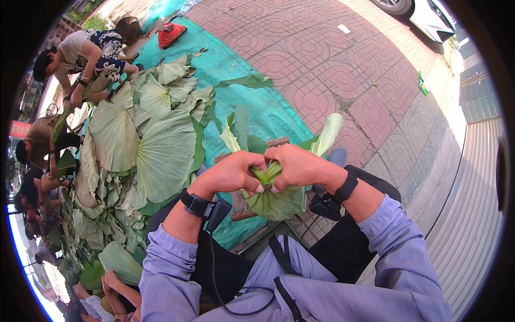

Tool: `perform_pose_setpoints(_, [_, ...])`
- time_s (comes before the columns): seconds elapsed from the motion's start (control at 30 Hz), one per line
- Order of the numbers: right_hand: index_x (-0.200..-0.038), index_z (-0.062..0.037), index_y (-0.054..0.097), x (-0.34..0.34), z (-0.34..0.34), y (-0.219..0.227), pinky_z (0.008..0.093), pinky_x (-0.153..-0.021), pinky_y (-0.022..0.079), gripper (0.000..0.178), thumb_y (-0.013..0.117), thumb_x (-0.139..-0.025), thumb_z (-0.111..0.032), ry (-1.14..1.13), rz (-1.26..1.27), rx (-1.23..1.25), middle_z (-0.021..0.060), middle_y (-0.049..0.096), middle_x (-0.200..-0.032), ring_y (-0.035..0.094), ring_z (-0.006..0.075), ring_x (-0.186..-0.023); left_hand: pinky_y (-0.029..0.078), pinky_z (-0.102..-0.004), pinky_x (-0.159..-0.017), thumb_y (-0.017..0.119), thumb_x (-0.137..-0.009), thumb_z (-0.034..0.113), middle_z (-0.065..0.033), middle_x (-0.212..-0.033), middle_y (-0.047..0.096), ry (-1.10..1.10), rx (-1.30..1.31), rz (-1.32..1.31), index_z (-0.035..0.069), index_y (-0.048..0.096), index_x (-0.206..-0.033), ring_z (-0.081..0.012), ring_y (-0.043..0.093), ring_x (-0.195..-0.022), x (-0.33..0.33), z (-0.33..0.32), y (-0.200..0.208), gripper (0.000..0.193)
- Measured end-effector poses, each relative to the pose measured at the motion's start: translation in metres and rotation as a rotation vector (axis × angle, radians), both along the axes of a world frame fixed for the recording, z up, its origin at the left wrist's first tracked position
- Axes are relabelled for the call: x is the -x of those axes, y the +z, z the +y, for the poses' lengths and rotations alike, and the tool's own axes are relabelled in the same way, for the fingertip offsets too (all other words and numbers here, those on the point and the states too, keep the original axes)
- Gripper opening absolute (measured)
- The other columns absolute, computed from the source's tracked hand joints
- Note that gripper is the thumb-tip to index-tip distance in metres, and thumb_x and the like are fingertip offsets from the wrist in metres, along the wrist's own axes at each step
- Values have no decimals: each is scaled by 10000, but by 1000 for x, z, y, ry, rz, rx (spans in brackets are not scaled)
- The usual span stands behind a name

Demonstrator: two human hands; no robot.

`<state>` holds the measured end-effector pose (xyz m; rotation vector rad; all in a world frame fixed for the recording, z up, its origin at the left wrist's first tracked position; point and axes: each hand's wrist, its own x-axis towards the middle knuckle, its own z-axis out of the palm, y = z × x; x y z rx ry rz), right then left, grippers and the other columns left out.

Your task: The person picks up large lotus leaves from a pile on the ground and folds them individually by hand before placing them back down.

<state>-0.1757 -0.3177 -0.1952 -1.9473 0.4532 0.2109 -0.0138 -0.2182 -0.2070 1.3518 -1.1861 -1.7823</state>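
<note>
A green lotus leaf (276,204) is gathered and folded in front of my body, its centre bunched up between both hands. My left hand (233,170) pinches the folds from the left side, thumb pointing down toward the leaf's middle. From the other side my right hand (301,167) grips the same bunch, and the two hands nearly touch. A pale, curled edge (328,134) of leaf stands up beyond my right hand. Brown wooden bars (242,213) lie partly hidden beneath the leaf. Both wrists carry black straps with small devices.
A large heap of lotus leaves (166,153) covers the teal tarp (257,110) on my left. Several people sit along its far left side, including one person (88,51) bending over leaves. A red bag (170,34) lies at the back, and a white car (429,20) stands beyond the paving.
</note>
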Motion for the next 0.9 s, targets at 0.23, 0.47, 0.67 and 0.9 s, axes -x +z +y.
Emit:
perform_pose_setpoints(0.23, [-913, 24, 551, 3, 9, -5, 319, -674, 448, 463, 708, -496, -101, -130, -138, -129, 155, 603, -813, 585, 265, -765, 466, -235, -539, 641, -652, -64, -34, -715, 575, 26, -20, 27, -8, 521, -823, -108, 584, -626, -4, 1, 1, 216])
perform_pose_setpoints(0.47, [-918, 23, 550, 4, 13, -13, 304, -664, 446, 439, 674, -515, -101, -150, -195, -82, 140, 596, -804, 577, 224, -737, 469, -232, -563, 633, -652, -70, -31, -746, 578, 30, -59, 82, -4, 533, -849, -93, 574, -652, -5, 2, 3, 230])
perform_pose_setpoints(0.67, [-908, 30, 547, 5, 17, -6, 299, -659, 447, 415, 647, -525, -95, -194, -206, -163, 139, 596, -798, 580, 220, -729, 464, -226, -555, 627, -651, -68, -18, -755, 569, 56, -29, 88, 9, 539, -870, -83, 547, -632, -4, 4, 5, 247])
perform_pose_setpoints(0.9, [-917, 40, 546, 4, 16, -7, 282, -656, 448, 391, 610, -548, -70, -272, -229, -185, 127, 591, -762, 566, 175, -708, 463, -211, -534, 625, -674, -48, -35, -739, 581, 99, -23, 74, -7, 526, -926, -85, 559, -611, -3, 2, 7, 274])
